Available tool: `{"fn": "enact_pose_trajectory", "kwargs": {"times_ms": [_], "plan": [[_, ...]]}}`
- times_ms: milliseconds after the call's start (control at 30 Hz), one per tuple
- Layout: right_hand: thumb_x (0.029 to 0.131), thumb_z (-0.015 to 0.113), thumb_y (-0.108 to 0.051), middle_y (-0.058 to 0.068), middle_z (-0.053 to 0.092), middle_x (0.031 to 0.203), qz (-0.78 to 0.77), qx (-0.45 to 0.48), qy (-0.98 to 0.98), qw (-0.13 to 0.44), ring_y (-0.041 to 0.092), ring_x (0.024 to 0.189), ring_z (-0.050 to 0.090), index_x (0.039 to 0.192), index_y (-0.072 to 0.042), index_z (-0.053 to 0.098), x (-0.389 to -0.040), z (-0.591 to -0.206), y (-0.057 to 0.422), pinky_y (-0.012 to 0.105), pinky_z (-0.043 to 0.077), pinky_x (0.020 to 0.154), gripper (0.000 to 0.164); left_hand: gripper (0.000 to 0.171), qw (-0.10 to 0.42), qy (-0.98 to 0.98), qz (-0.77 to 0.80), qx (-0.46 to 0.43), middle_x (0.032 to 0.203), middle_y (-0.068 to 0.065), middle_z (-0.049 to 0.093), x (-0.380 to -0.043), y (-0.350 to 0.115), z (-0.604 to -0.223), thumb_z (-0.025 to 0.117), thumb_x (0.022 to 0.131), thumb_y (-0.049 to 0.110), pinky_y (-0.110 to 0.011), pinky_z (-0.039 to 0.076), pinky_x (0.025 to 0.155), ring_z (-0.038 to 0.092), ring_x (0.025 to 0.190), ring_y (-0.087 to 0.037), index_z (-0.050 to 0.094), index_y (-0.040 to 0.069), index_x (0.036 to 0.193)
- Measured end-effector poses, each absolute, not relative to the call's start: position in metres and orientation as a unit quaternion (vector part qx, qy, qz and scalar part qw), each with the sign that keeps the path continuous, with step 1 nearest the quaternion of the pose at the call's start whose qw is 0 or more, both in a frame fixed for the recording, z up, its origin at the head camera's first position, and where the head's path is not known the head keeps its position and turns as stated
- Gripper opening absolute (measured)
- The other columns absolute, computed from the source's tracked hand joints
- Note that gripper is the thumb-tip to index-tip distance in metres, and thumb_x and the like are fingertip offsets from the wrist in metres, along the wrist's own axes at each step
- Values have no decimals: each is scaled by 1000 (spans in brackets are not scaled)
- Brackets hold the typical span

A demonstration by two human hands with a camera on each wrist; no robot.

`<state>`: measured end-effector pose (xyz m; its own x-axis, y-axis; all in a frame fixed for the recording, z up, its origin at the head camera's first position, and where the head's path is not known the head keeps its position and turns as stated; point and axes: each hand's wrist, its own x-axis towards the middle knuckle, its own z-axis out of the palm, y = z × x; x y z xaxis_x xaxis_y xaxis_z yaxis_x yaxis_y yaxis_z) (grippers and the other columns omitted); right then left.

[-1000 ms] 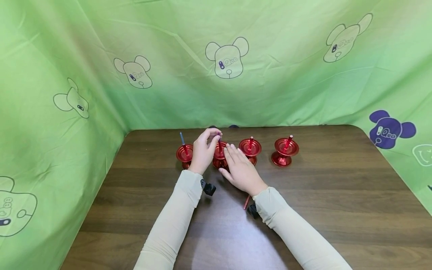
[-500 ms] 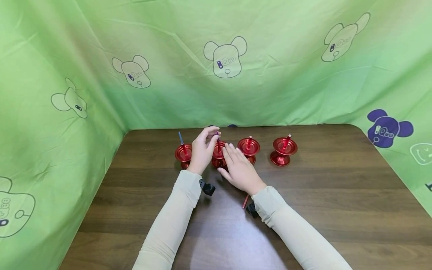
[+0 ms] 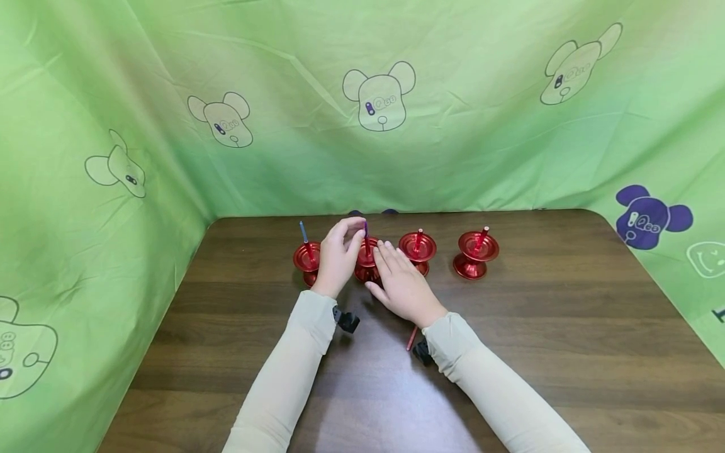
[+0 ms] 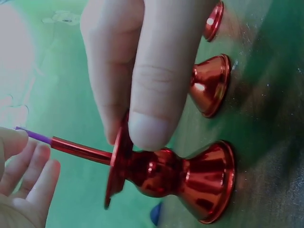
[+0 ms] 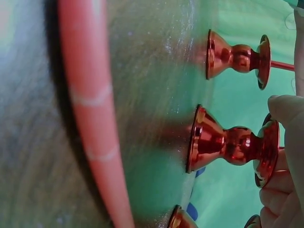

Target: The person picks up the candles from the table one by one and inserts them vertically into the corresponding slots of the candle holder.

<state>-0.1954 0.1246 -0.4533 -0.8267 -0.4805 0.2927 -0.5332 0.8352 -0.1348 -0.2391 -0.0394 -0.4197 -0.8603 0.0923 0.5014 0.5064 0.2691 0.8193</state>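
A slim purple candle [image 3: 365,229] stands in the red tube of the second metallic red candle holder [image 3: 367,274]. My left hand [image 3: 338,257] is just left of it, thumb and fingers [image 4: 23,138] loosely spread beside the candle's upper end. My right hand [image 3: 404,284] comes in from the right and steadies this holder. In the left wrist view the dish rim [image 4: 117,166] runs between its thumb [image 4: 151,124] and fingers. Straight fingers reach over the dish's right side in the head view. On the far left, a blue candle [image 3: 304,231] stands upright in another red holder [image 3: 308,257].
To the right are two more red holders [image 3: 418,246] [image 3: 477,251], no candle showing above their tubes. A pinkish-red candle [image 3: 411,340] lies on the wooden table [image 3: 226,377] by the right wrist. Green printed curtain [image 3: 272,157] hangs behind and at the sides.
My left fingertips have drawn slightly left off the purple candle, whose upper part now shows more. My right hand keeps its place on the holder.
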Motion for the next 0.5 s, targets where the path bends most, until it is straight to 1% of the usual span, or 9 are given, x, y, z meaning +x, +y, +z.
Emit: {"fn": "enact_pose_trajectory", "kwargs": {"times_ms": [167,333,433,500], "plan": [[103,57,-37,27,35,158,109,263,-952,116,37,148,31,150,9,40,-196,-452,123,47,23,123,68,27,195,-763,-584,-196,119,-19,66,-229,-40,-414,61,100,3,-29,53,98,66,114,-28,61,-3,127],[103,57,-37,24,37,158,122,261,-950,119,36,148,31,150,6,40,-195,-447,123,48,24,122,66,26,210,-771,-565,-206,117,-17,64,-216,-43,-408,61,100,2,-38,55,97,64,113,-26,65,-1,125],[103,57,-37,21,40,156,131,264,-947,129,35,148,33,150,4,43,-193,-443,124,48,24,122,64,25,207,-781,-552,-209,115,-15,65,-210,-46,-406,61,99,2,-35,55,95,65,111,-24,67,1,123],[102,59,-35,20,45,154,140,267,-943,141,36,146,37,148,3,46,-190,-440,126,50,25,121,61,23,200,-786,-546,-209,115,-15,65,-206,-49,-407,61,100,3,-33,55,95,65,110,-23,67,1,122]]}}
